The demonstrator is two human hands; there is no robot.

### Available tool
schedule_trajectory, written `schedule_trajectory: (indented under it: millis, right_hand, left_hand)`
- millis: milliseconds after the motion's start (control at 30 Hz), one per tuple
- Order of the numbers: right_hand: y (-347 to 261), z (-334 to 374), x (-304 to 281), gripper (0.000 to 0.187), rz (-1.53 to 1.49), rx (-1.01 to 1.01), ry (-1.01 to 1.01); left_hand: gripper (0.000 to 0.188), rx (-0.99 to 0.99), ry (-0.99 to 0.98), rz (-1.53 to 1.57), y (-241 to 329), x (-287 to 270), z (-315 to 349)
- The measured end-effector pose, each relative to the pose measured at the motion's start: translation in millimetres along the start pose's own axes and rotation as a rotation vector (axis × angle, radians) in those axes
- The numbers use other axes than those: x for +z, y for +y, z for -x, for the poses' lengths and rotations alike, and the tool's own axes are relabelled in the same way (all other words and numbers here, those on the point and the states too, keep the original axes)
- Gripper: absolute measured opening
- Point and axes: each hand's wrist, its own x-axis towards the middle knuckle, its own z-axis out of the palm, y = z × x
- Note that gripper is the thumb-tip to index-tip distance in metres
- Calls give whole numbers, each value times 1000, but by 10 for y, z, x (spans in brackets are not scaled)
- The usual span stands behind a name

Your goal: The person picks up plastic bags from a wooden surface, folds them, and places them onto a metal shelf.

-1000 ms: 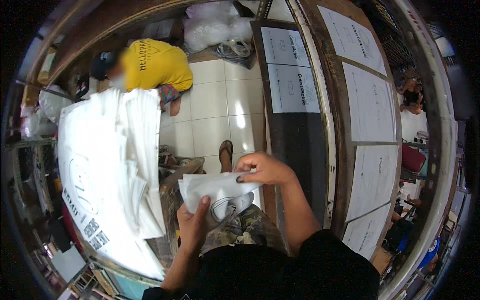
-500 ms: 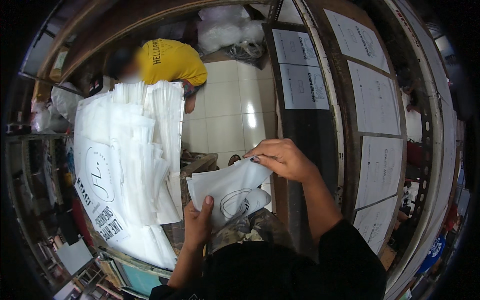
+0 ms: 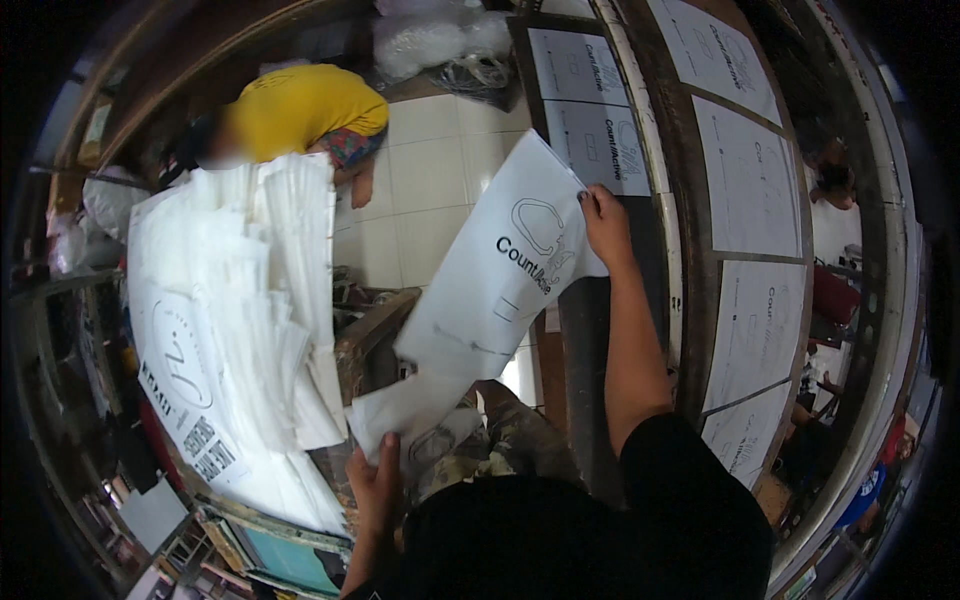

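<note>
My right hand (image 3: 608,228) pinches the right edge of a white printed sheet (image 3: 490,260). The sheet slants across the middle over the floor, spread out, its lower end blurred by motion. Its face carries black lettering and a looped line drawing. Low in front of my lap, my left hand (image 3: 376,480) has its thumb on top of some folded thin white sheets (image 3: 400,405), which also bear a line drawing. The lower end of the spread sheet meets these folded sheets; whether they are joined is unclear.
A tall pile of white sheets (image 3: 225,250) lies to my left. Printed sheets lie on a black board (image 3: 650,250) and a rack (image 3: 690,200) at right. A person in a yellow shirt (image 3: 310,105) crouches beyond the pile. Clear plastic bags (image 3: 430,45) sit at the back.
My right hand has moved up and right, drawing the printed sheet out from the folded bundle and spreading it. My left hand has dropped slightly, still holding the folded sheets.
</note>
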Motion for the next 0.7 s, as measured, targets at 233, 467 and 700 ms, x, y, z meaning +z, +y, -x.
schedule_trajectory:
  millis: [233, 467, 700]
  right_hand:
    - [2867, 552, 517, 34, 374, 53, 602]
    - [3178, 487, 184, 29, 677, 396, 548]
    - [4399, 130, -170, 32, 879, 294, 702]
  left_hand:
    - [26, -175, -268, 420, -504, 332, -34]
    - [42, -225, -432, -288, -669, 622, -332]
    - [44, -260, -434, -214, -1167, 909, -526]
